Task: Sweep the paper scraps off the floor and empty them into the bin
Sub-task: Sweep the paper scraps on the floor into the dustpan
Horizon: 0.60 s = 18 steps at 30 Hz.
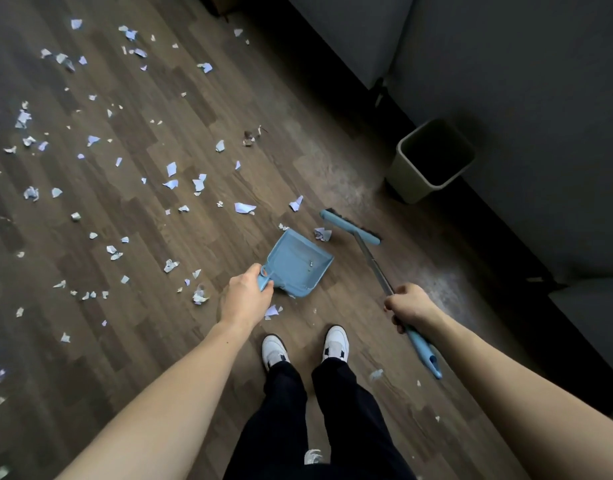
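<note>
My left hand grips the short handle of a blue dustpan, which rests on the wooden floor with its mouth toward the upper right. My right hand holds the shaft of a blue broom; its head sits on the floor just right of the pan. One crumpled paper scrap lies between the broom head and the pan's mouth. Several white paper scraps are strewn over the floor to the left and ahead. The beige bin stands open at the right, beside the dark sofa.
A dark grey sofa runs along the right side and top. My two white shoes and dark trousers are below the pan. A few scraps lie close to my feet and behind the broom handle's end.
</note>
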{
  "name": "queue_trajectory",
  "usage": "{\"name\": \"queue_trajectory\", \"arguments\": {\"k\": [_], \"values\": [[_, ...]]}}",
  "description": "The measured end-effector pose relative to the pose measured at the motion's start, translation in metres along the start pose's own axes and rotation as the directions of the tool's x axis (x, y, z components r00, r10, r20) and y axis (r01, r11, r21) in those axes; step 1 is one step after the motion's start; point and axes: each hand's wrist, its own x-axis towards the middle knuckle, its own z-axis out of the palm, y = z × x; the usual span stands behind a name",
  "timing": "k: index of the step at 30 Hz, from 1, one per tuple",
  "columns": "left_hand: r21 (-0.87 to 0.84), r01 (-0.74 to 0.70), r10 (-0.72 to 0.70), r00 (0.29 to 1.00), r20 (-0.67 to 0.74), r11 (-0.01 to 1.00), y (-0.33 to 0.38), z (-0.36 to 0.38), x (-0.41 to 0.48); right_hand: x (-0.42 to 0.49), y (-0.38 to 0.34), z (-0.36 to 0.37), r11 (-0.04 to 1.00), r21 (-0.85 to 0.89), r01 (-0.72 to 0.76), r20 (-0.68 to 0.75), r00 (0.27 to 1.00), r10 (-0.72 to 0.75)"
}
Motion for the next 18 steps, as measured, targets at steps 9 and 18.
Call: {"name": "queue_trajectory", "arguments": {"k": [9, 18], "values": [[0.168, 0.044, -0.066, 0.989, 0.128, 0.985, -0.004, 0.023, 0.054, 0.035, -0.033, 0.017, 0.990, -0.141, 0.026, -0.021, 0.999, -0.029], [0.234, 0.093, -0.125, 0.984, 0.127, 0.968, 0.001, 0.024, 0.084, 0.077, -0.047, 0.033, 0.959, -0.283, 0.013, -0.080, 0.996, -0.037]]}}
